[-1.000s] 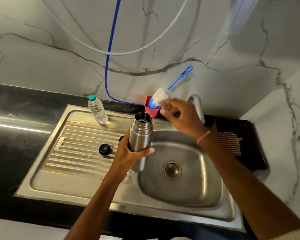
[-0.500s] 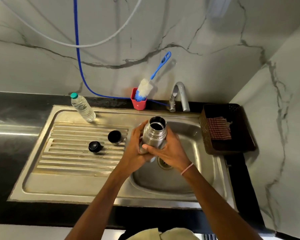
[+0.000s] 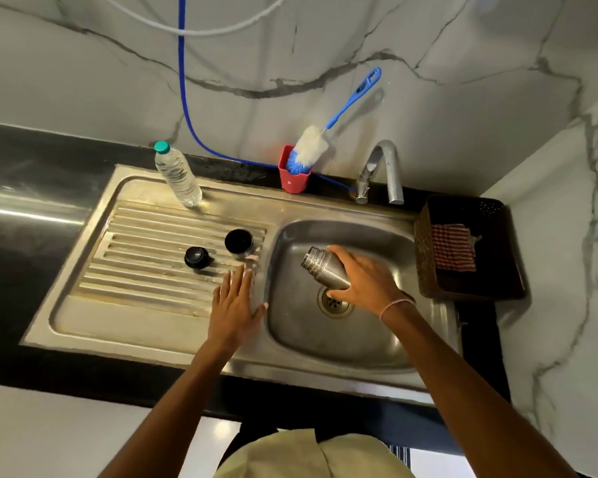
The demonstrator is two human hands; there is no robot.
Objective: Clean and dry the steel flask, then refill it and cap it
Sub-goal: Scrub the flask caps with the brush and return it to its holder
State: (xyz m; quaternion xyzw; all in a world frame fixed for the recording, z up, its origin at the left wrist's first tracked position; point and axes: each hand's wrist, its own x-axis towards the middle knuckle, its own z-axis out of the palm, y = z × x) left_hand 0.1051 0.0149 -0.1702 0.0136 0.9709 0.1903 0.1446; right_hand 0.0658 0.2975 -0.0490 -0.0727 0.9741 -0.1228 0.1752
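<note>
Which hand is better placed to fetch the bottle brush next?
Left, probably: the left hand is open and empty over the drainboard, while the right hand grips the tilted steel flask over the sink.

Dim, warm indoor light. A glare streak crosses the black counter [image 3: 25, 181] at left. The brush [image 3: 313, 143] throws a soft shadow on the wall [image 3: 446, 98]. Frame edges bow.

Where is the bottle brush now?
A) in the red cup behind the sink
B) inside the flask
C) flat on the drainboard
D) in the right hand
A: the bottle brush stands in the red cup by the wall; the right hand holds the flask.
</note>
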